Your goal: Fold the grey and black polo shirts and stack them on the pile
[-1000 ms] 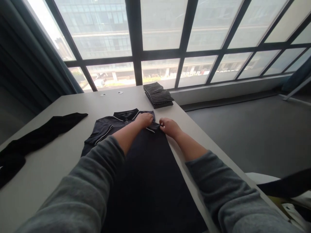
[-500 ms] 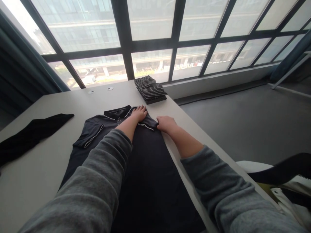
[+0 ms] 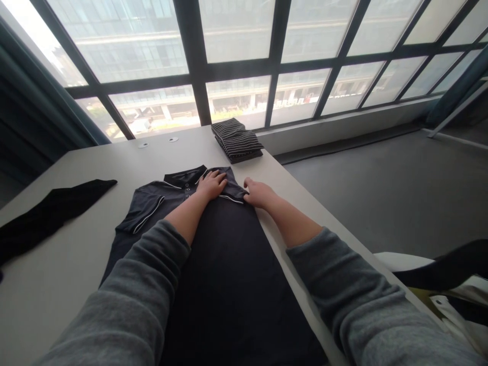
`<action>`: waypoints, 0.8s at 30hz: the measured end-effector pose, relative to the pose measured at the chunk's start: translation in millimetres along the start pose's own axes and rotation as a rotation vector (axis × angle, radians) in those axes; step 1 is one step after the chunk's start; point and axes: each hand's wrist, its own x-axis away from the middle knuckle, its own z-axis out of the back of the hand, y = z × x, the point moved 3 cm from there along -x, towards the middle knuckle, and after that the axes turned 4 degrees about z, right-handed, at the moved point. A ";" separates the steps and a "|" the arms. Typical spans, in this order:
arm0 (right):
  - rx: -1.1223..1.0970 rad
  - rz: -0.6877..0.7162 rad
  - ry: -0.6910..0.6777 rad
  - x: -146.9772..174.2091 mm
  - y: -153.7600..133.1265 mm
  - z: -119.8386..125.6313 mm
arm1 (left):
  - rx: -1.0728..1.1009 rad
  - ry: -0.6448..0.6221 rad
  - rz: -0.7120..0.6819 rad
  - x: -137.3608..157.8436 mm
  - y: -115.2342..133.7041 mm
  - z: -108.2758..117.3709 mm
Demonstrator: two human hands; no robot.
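Note:
A dark polo shirt (image 3: 229, 264) with white trim lies spread front side up, its collar pointing away from me. My left hand (image 3: 211, 185) rests flat on the shirt beside the collar and placket, fingers stretched out. At the end of the right-hand sleeve is my right hand (image 3: 261, 194). Its index finger and thumb stand apart, with the thumb side touching the sleeve's edge; the other fingers are curled and partly hidden. My left forearm covers part of the shirt's left side.
The shirt lies on a white table (image 3: 72, 264). A folded striped garment (image 3: 237, 140) sits on a dark folded piece near the far right corner. Black cloth (image 3: 49, 213) lies at the left. Clothing (image 3: 457, 305) is heaped beyond the right edge. Windows stand behind.
My left hand has slid slightly left and toward me on the shirt. The index finger of my right hand has lifted away from the thumb, loosening its pinch on the sleeve.

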 end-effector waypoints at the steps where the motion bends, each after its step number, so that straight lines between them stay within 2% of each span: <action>1: 0.016 -0.003 0.008 -0.6 1.4 0.3 | -0.009 -0.018 0.016 -2.9 -0.1 -0.6; 8: 0.068 0.079 -0.018 -2.5 4.9 4.4 | -0.086 -0.098 0.001 -22.5 -0.9 2.2; 13: 0.120 0.132 -0.052 3.1 1.0 5.9 | -0.125 -0.009 -0.042 -18.4 -6.8 10.4; 15: 0.159 0.157 -0.028 5.0 -2.9 8.7 | -0.135 0.015 0.003 -15.8 -14.1 12.0; 18: 0.157 0.184 0.011 6.0 -8.9 12.2 | -0.139 -0.037 0.088 -17.0 -26.0 10.1; 24: 0.079 0.162 -0.077 2.3 -7.1 6.8 | -0.132 -0.129 0.190 -31.6 -35.0 7.4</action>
